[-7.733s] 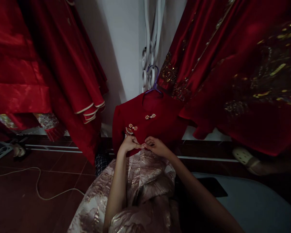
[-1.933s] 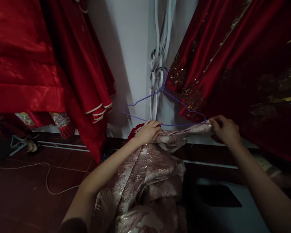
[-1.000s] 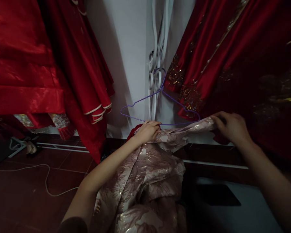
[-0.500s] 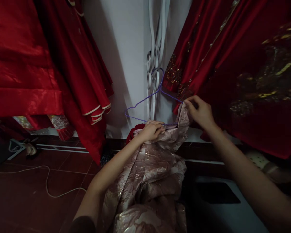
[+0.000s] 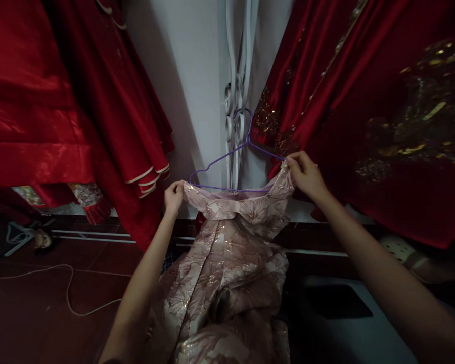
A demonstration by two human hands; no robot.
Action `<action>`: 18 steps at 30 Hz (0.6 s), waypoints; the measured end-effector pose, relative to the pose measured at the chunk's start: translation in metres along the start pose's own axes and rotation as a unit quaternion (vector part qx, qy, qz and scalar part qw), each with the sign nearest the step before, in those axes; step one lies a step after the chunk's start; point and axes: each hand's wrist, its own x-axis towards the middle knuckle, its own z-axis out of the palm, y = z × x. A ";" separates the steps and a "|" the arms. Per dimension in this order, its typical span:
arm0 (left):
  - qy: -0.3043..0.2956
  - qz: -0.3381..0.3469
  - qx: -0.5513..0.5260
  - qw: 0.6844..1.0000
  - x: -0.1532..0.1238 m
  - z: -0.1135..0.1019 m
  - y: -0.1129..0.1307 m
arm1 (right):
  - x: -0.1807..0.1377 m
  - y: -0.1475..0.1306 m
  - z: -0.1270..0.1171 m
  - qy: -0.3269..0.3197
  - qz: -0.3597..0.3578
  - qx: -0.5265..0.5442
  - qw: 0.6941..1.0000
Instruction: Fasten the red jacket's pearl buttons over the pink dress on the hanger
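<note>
A pink dress (image 5: 212, 253) with a shiny floral pattern hangs down in front of me, its top edge stretched wide. My left hand (image 5: 173, 198) pinches the left end of its neckline, just below the left end of a purple hanger (image 5: 227, 152). At the other side my right hand (image 5: 306, 174) pinches the dress's right shoulder edge, where the hanger's right end is covered by cloth. The hanger's left end is bare and stands above the neckline. Its hook is at the white scrolled metalwork (image 5: 230, 132) by the wall.
Red garments (image 5: 129, 116) hang on the left, and a red garment with gold sequins (image 5: 345, 131) hangs on the right. A white cable (image 5: 70, 288) lies on the tiled floor. A pale object with a dark panel (image 5: 341, 301) is low on the right, near a perforated shoe (image 5: 398, 247).
My left hand has moved left from the middle of the neckline to its left end, spreading the dress top open. My right hand stays at the right shoulder edge.
</note>
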 end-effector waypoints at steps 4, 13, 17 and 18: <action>-0.026 -0.031 -0.010 0.999 0.005 -0.007 -0.013 | 0.002 0.001 0.001 0.000 0.006 0.018 1.000; -0.040 0.005 -0.014 0.999 0.006 -0.008 -0.010 | 0.003 0.000 -0.003 0.002 -0.002 0.017 1.000; -0.040 0.003 -0.018 0.999 0.005 -0.010 -0.013 | 0.004 0.001 -0.003 0.002 -0.008 0.019 1.000; -0.039 0.002 -0.019 0.999 0.004 -0.010 -0.014 | 0.004 0.001 -0.004 0.001 -0.008 0.018 1.000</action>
